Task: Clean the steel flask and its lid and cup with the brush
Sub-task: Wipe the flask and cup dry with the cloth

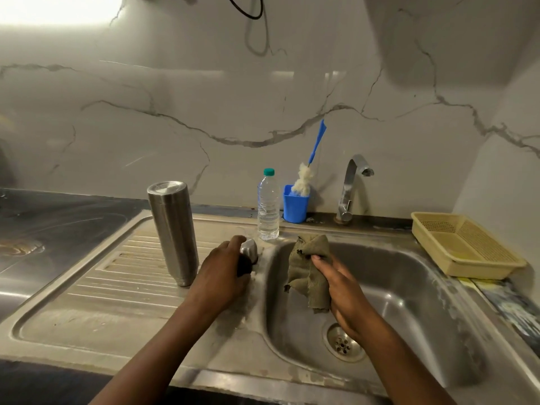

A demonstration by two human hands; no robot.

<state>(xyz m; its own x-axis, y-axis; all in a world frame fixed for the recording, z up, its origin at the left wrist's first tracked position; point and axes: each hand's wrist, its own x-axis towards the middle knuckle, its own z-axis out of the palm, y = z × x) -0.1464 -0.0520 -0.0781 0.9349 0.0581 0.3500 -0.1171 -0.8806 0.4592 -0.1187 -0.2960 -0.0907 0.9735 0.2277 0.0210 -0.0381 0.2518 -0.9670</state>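
Flask count first: one steel flask [172,232], standing on the ribbed drainboard [117,282] at about 10 o'clock from my left hand [222,270]. Its long axis runs upright, a flat closed end facing up and leaning slightly toward 11 o'clock; which end that is I cannot tell.

Two hands are in view, both mine. My left hand curls over one small steel piece [249,249] with a dark lower part, holding it on the ledge between drainboard and basin. Whether it is the lid or the cup I cannot tell. My right hand [342,285] grips one crumpled olive cloth [306,276] over the basin [409,287], fingers closed around its lower folds, with the drain [342,342] at 6 o'clock from it.

One brush [304,179] stands head-down in one blue cup [295,207] against the wall at 12 o'clock, its blue handle pointing up toward 1 o'clock. Just beside the cup, at its 9 o'clock, stands one clear water bottle [268,209] with a green cap. One tap [349,185] rises at 3 o'clock from the cup, and one yellow basket [479,270] sits on the tabletop well out at 3 o'clock.
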